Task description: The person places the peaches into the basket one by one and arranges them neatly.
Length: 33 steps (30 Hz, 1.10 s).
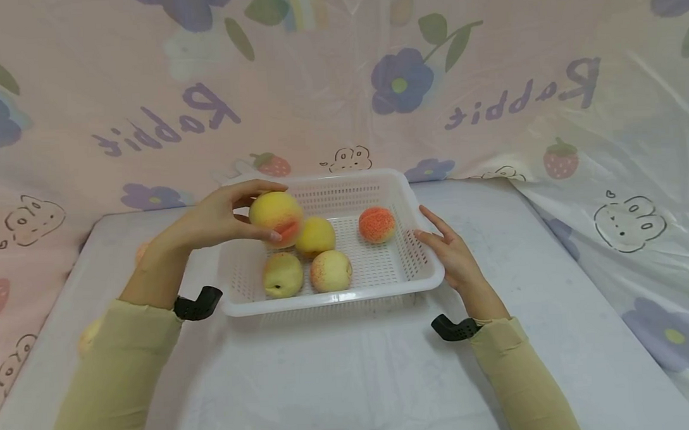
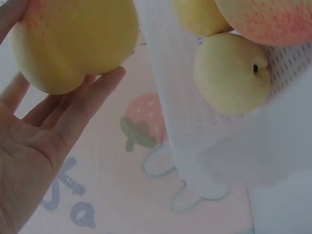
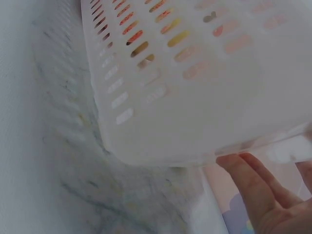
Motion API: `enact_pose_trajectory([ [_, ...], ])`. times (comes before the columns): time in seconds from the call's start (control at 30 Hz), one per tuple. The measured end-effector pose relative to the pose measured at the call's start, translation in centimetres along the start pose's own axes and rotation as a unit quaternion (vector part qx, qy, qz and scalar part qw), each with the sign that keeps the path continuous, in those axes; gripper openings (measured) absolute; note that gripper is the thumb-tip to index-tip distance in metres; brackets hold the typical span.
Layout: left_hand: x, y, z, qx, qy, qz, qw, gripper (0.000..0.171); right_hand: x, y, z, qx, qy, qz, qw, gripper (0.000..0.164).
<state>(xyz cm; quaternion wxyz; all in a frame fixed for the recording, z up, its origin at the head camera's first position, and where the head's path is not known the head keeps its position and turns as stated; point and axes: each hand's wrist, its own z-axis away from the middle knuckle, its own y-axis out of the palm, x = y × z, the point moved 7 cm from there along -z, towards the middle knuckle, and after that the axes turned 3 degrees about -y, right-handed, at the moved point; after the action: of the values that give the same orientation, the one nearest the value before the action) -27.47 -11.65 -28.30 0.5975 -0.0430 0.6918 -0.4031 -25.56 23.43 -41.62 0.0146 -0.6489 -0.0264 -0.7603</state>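
My left hand (image 1: pixel 216 216) grips a large yellow peach with a red blush (image 1: pixel 276 211), thumb on the near side and fingers over the far side, above the left part of a white plastic basket (image 1: pixel 381 291). Inside the basket are a yellow peach (image 1: pixel 317 236), a greenish-yellow one (image 1: pixel 282 275), a pale one with red speckles (image 1: pixel 331 271) and, apart at the right, an orange-red peach (image 1: pixel 377 224). With fairly straight fingers, my right hand (image 1: pixel 454 255) touches the basket's right rim from outside; in the right wrist view the fingertips (image 3: pixel 231 161) meet the rim.
Partly hidden by the left arm, an orange fruit (image 1: pixel 141 252) and a yellowish fruit (image 1: pixel 89 338) lie on the white-covered table (image 1: pixel 327 367). Behind the basket hangs a pink printed cloth (image 1: pixel 317 83), which also drapes down at the sides.
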Motion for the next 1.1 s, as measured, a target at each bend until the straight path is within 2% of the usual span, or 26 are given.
enact_pose_trajectory([
  [0.2, -0.5, 0.8, -1.2, 0.006, 0.016, 0.011, 0.9998, 0.069, 0.1, 0.3, 0.1, 0.012, -0.008, -0.016, 1.000, 0.064],
  [0.6, -1.3, 2.1, -3.0, 0.013, 0.004, -0.029, 0.9995, 0.072, 0.1, 0.5, -0.1, 0.011, -0.002, -0.015, 1.000, 0.062],
  [0.87, -2.2, 2.6, -4.1, 0.003, 0.029, -0.035, 0.9990, 0.071, 0.2, 0.5, 0.1, 0.010, -0.005, -0.012, 1.000, 0.063],
  [1.03, -2.5, 3.3, -5.1, 0.005, 0.042, -0.025, 0.9988, 0.073, 0.3, 0.2, 0.2, 0.002, -0.004, -0.011, 1.000, 0.062],
  [1.1, -2.7, 3.5, -5.5, 0.008, 0.044, -0.012, 0.9989, 0.068, 0.2, 0.2, 0.2, 0.001, -0.003, -0.012, 1.000, 0.062],
])
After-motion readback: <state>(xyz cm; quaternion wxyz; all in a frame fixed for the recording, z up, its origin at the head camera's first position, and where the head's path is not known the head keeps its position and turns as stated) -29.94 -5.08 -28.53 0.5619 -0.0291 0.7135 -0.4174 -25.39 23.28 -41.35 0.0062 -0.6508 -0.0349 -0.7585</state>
